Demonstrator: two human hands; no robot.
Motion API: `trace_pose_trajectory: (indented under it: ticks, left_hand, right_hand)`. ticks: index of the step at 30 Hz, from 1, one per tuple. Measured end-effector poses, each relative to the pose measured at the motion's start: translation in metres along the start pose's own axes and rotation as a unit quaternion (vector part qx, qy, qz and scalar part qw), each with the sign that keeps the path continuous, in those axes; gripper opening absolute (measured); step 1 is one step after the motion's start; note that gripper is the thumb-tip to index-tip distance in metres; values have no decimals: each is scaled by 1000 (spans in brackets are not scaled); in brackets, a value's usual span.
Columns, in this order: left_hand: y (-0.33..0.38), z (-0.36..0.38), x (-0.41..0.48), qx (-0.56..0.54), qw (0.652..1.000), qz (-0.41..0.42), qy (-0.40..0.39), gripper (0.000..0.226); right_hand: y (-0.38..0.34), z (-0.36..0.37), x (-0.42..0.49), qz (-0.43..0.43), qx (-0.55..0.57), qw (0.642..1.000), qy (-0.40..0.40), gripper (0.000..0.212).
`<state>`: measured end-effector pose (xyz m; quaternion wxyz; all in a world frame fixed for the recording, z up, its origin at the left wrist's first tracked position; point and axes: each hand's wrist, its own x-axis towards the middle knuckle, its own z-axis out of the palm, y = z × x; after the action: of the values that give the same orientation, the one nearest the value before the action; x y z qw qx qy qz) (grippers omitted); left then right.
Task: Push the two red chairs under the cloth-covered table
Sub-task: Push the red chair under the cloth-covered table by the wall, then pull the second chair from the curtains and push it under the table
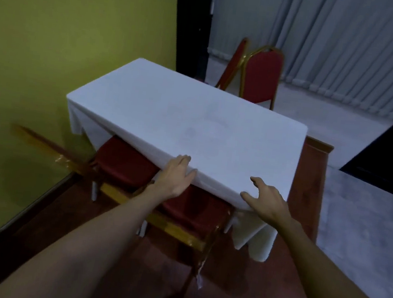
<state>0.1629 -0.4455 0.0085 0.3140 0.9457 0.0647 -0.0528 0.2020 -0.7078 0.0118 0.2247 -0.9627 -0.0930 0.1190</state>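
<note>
A white cloth (185, 112) covers the tabletop in the middle of the frame; its near edge is lifted over two red chairs. The left chair (124, 162) sits at lower left of the table with its seat partly under the cloth; the right chair (197, 213) sits beside it at lower centre, its seat also partly under, its gold frame blurred. The left hand (174, 176) lies flat on the cloth's near edge, fingers spread and not gripping; the right hand (262, 199) is at the cloth's near right corner, fingers apart and curled, though whether it touches the cloth is hard to tell. Two more red chairs (261, 75) stand beyond the table, at upper centre, before grey blinds (352, 44).
</note>
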Motion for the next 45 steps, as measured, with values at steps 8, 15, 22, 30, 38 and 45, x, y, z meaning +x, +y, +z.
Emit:
trace_pose_trajectory:
  ticks: [8, 15, 22, 30, 38, 45]
  left_hand:
    - [149, 98, 111, -10, 999, 25, -18, 61]
    - [274, 177, 190, -79, 996, -28, -10, 63]
    - [327, 223, 297, -70, 996, -54, -20, 65]
    - [386, 254, 485, -85, 995, -48, -23, 64]
    - [456, 265, 651, -97, 994, -52, -16, 66]
    - [495, 283, 810, -108, 989, -94, 34, 66]
  right_hand:
    - [144, -113, 61, 27, -4, 998, 48, 64]
    - [259, -199, 126, 36, 36, 995, 84, 68]
    - [336, -241, 224, 21, 58, 995, 75, 65]
    - [403, -319, 395, -11, 40, 997, 61, 58]
    - [463, -397, 549, -32, 49, 997, 44, 59]
    - [521, -449, 730, -57, -4, 998, 14, 75]
